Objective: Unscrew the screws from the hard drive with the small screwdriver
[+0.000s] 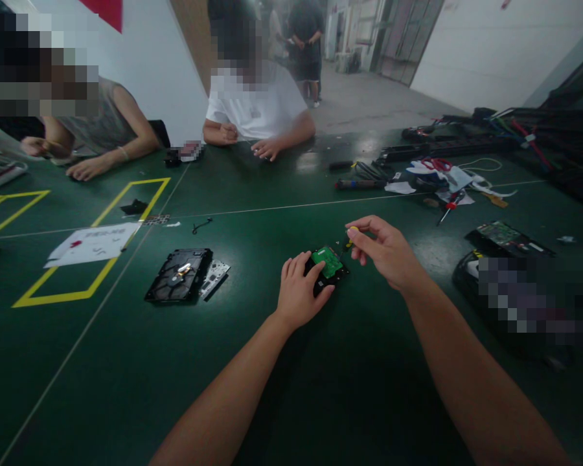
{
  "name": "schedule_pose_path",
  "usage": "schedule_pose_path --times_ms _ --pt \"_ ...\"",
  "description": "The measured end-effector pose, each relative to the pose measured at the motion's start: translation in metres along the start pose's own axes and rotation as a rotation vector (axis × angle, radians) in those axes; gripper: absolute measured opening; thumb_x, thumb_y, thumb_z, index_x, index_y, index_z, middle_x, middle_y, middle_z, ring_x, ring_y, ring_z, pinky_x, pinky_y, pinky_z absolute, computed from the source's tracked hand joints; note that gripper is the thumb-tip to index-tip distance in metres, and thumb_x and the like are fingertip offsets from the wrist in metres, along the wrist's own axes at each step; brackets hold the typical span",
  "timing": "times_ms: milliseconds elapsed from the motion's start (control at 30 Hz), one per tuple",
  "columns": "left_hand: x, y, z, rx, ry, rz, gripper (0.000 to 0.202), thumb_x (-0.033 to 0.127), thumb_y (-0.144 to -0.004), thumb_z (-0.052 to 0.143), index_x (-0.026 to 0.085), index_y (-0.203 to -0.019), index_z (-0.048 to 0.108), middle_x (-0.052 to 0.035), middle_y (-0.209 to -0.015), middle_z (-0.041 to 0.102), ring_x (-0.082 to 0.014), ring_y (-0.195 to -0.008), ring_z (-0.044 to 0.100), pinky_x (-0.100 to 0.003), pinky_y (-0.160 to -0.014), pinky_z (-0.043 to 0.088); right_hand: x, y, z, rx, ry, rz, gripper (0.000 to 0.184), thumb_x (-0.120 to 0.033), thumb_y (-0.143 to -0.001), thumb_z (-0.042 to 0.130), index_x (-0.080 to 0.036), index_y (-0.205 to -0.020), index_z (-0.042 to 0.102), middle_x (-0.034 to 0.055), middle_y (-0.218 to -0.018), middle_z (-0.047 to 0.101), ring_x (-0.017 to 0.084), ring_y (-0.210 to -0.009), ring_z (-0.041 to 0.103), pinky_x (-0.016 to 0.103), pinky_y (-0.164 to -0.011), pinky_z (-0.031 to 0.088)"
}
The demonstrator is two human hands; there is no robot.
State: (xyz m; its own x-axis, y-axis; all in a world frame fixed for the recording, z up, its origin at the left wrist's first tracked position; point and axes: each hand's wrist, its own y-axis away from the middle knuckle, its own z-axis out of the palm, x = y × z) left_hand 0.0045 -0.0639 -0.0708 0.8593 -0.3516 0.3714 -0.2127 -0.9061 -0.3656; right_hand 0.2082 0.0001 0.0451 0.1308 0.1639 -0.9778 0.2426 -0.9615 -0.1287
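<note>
A small hard drive [340, 277] with a green circuit board [327, 261] on its upper face lies flat on the table in front of me. My left hand [298, 285] grips its left side, one finger reaching over the board and the thumb at the near edge. Above the drive's right end, my right hand [381, 249] pinches a small screwdriver [354, 233] with a yellow and black handle. Its tip points down toward the drive's edge; whether it touches is too small to tell. Small bits lie just beyond the drive.
Left of me lie a larger black drive case [177, 275] and a metal plate [214, 279]. A paper sheet [94, 243] crosses yellow tape. At right are another circuit board [508, 238], a red-handled screwdriver [450, 208] and cables [369, 171]. Two people sit across the green table [252, 388].
</note>
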Motion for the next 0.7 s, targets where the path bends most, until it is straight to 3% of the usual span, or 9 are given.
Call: schedule_pose_path --times_ms 133,300,533,700 --pt "-0.0003 -0.0001 0.0006 0.006 0.001 0.001 0.055 0.051 -0.095 0.070 0.027 -0.144 0.063 -0.0140 -0.163 0.047 -0.0386 -0.152 0.042 -0.063 -0.126 0.031 0.0006 -0.0007 -0.0007 -0.045 -0.086 0.034 0.028 -0.044 -0.098 0.068 -0.024 -0.117 0.075 0.0072 -0.116 0.072 0.013 -0.071 0.069 0.026 -0.054 0.051" --pt "-0.0002 -0.0004 0.0009 0.008 -0.002 0.004 0.054 0.051 -0.096 0.069 0.028 -0.145 0.062 -0.0135 -0.162 0.047 -0.0386 -0.151 0.042 -0.064 -0.125 0.031 0.0013 -0.0019 -0.0001 -0.021 -0.100 0.041 0.027 -0.043 -0.099 0.067 -0.024 -0.114 0.077 0.0074 -0.116 0.074 0.013 -0.070 0.068 0.026 -0.055 0.051" --pt "-0.0002 0.0001 0.0039 0.015 -0.012 -0.001 0.053 0.051 -0.096 0.069 0.028 -0.143 0.064 -0.0137 -0.162 0.047 -0.0380 -0.151 0.042 -0.063 -0.126 0.031 0.0018 -0.0012 0.0014 -0.015 0.008 0.005 0.032 -0.052 -0.097 0.070 -0.023 -0.109 0.076 0.0016 -0.084 0.068 0.012 -0.064 0.063 0.025 -0.053 0.048" --pt "-0.0020 0.0004 0.0055 0.015 -0.012 0.008 0.054 0.050 -0.095 0.070 0.029 -0.144 0.063 -0.0130 -0.163 0.047 -0.0385 -0.151 0.043 -0.064 -0.125 0.032 0.0026 -0.0012 0.0012 0.028 -0.095 0.044 0.039 -0.055 -0.089 0.079 -0.022 -0.104 0.063 0.0057 -0.106 0.072 0.013 -0.065 0.068 0.025 -0.050 0.052"
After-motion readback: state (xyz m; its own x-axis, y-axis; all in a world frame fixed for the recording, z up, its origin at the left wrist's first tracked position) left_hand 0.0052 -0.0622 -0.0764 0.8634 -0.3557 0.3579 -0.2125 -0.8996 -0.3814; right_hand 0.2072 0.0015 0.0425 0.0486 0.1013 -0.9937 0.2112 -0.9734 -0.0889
